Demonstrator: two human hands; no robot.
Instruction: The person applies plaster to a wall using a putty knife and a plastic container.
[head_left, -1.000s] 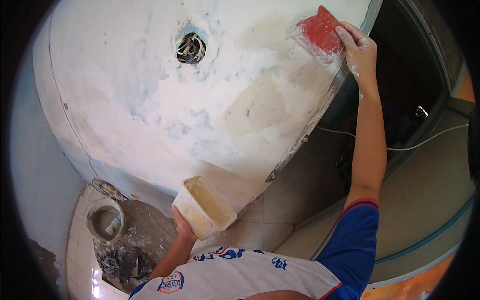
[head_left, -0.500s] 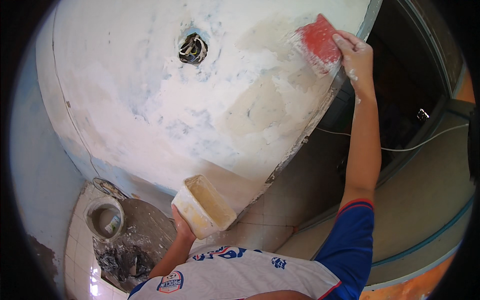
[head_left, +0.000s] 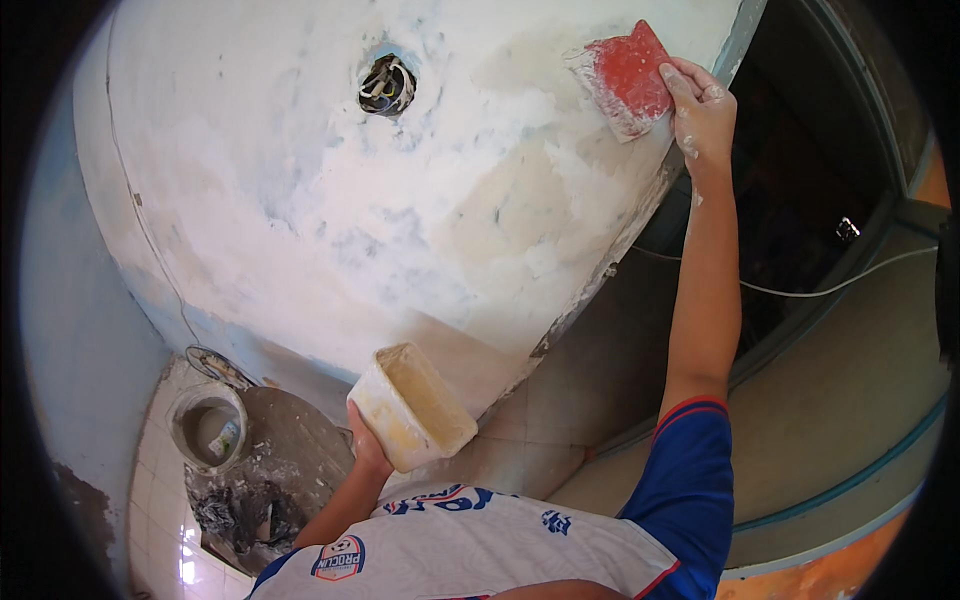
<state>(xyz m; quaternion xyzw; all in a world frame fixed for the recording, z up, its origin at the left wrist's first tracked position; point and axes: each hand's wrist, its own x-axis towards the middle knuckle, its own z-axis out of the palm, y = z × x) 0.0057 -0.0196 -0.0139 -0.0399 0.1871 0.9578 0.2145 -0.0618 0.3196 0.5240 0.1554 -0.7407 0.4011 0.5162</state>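
Right hand: I see my right hand (head_left: 703, 112) raised to the upper right of the frame, fingers (head_left: 683, 85) closed over the right edge of a red putty scraper (head_left: 630, 75).
Scraper: its blade lies flat against the plastered wall (head_left: 330, 220), just left of my fingers; the wide working edge, smeared white, faces left and down, and the long axis runs from my hand toward the upper left.
Wall edge: the scraper sits just beside the wall's chipped corner (head_left: 620, 260), which runs down to the lower middle; past it, at the right of the frame, is a dark doorway (head_left: 800, 200).
Left hand: my left hand (head_left: 368, 450) is low in the middle of the frame, fingers wrapped under a cream plastic tub (head_left: 412, 405) of putty, held tilted with its open mouth toward the upper right.
Which hand is nearer: the right hand alone reaches the wall; the tub is well apart from the scraper, below and to its left.
Wall hole: a round socket hole with loose wires (head_left: 385, 85) sits at upper centre, left of the scraper.
Floor: a paint bucket (head_left: 207, 428) stands at lower left beside a pile of grey debris (head_left: 245, 510).
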